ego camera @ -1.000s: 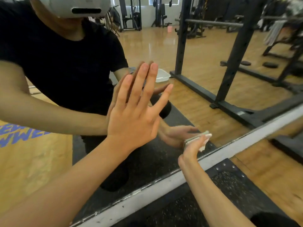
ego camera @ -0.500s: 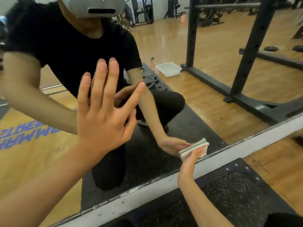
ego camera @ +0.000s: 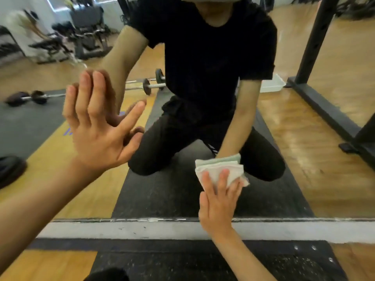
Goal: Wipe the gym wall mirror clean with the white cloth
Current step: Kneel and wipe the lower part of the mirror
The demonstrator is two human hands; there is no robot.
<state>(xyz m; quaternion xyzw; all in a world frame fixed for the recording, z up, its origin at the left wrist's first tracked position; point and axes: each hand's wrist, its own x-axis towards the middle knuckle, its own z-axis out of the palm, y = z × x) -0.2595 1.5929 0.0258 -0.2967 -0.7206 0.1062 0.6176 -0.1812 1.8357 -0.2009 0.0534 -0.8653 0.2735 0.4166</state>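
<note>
The wall mirror fills most of the head view and shows a kneeling person in black. My left hand lies flat against the glass at the left, fingers straight and spread. Low on the mirror, a folded white cloth is pressed to the glass by my right hand, whose straight fingers lie over the cloth's lower part. The cloth's reflection sits just above it.
A white frame strip runs along the mirror's bottom edge above a black rubber mat on wooden floor. Reflected in the glass are a barbell, a black rack post, a white tub and benches.
The view has swung to face the mirror squarely. My right hand with the cloth has risen from the frame edge onto the glass. My left hand stays flat on the mirror.
</note>
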